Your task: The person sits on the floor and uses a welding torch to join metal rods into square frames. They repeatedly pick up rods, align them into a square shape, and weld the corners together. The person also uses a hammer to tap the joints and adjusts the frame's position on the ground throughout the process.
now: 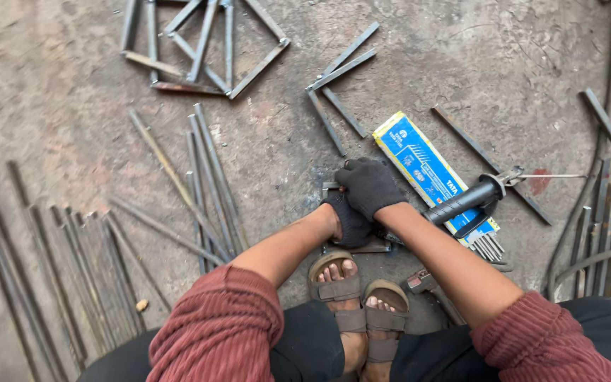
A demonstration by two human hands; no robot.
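Head view, looking down on a concrete floor (58, 85). Nearest us we saw the person's two sandalled feet (358, 304), toes pointing away, with a hammer-like tool (433, 288) lying just right of them.

Directly beyond the toes lay the small flat metal workpiece (373, 245), most of it hidden under the hands. Its visible edges ran left to right, across the line of the forearms. The left hand (350, 221), in a dark glove, pressed down on it, the grip closed over the piece. The right hand (369, 185), also gloved, lay just beyond and partly over the left, its fingers curled down at the far edge of the same piece. We could not tell whether it clasped the metal or only rested on it. Both hands were thus already on the piece, the left nearer the body.

Just right of the hands a black-handled electrode holder (469, 199) lay across a blue packet of welding rods (429, 173), its long axis rising to the right. Farther off lay loose steel bars (203, 177) and a welded diamond frame (203, 46).
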